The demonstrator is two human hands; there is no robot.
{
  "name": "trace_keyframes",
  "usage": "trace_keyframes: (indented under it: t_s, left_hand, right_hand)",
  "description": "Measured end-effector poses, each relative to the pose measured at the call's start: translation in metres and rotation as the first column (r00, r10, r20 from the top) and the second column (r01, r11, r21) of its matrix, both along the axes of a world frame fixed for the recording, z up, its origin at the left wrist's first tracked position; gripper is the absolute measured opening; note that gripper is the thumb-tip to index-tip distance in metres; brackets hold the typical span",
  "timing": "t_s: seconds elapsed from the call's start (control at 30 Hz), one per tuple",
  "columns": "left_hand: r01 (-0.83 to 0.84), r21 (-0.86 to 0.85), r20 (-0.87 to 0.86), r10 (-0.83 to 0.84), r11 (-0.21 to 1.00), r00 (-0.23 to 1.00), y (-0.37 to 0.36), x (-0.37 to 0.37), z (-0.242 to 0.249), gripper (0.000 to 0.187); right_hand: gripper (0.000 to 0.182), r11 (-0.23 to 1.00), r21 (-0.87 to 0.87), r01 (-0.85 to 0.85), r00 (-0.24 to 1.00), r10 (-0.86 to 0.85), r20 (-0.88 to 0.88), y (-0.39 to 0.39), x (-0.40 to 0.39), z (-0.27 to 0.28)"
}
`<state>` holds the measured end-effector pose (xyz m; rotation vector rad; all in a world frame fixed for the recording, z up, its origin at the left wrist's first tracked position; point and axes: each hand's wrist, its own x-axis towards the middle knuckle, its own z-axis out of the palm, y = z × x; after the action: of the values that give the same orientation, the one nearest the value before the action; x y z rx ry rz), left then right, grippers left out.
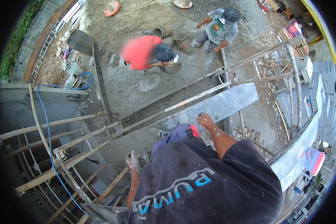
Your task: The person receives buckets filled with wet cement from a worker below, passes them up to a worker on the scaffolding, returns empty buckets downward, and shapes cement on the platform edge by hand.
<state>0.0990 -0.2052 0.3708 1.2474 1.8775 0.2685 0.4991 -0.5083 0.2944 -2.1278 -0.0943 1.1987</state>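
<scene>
My left hand [132, 162], smeared with grey cement, hangs beside my body with its fingers loosely apart and nothing visible in them. My right hand [204, 120] is closed in front of me, above a smooth grey plank [227, 100]. Something small and grey shows at its fingertips, too small to name. Below are my shoes [183, 118], one on the plank's near end and one on rough grey concrete. A dark shirt [209, 186] with printed letters covers my body.
Wooden rails [198, 96] cross ahead. Below, a person in red [142, 52] bends over a shovel [171, 67] on wet concrete; another [220, 28] stands near stacked buckets [181, 40]. A blue hose [44, 112] and bamboo poles lie left. At right hangs a white bucket [310, 160].
</scene>
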Motion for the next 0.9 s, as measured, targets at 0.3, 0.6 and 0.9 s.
trace_keyframes:
  t_s: [0.3,0.6,0.9]
  left_hand:
    - [0.029,-0.011,-0.002,-0.029,1.000,1.000,-0.001,0.000,0.000,0.033]
    - [0.055,0.012,-0.046,-0.055,0.998,0.997,-0.006,0.001,-0.004,0.034]
    - [0.065,-0.003,-0.059,-0.065,0.998,0.996,-0.011,0.001,0.010,0.031]
  right_hand:
    - [0.038,1.000,0.012,0.005,1.000,-0.005,-0.014,0.005,-0.002,0.006]
    - [0.039,1.000,-0.006,0.007,1.000,-0.007,-0.023,0.006,-0.001,0.002]
    - [0.035,0.999,0.022,-0.023,0.999,0.024,-0.025,0.013,-0.004,0.003]
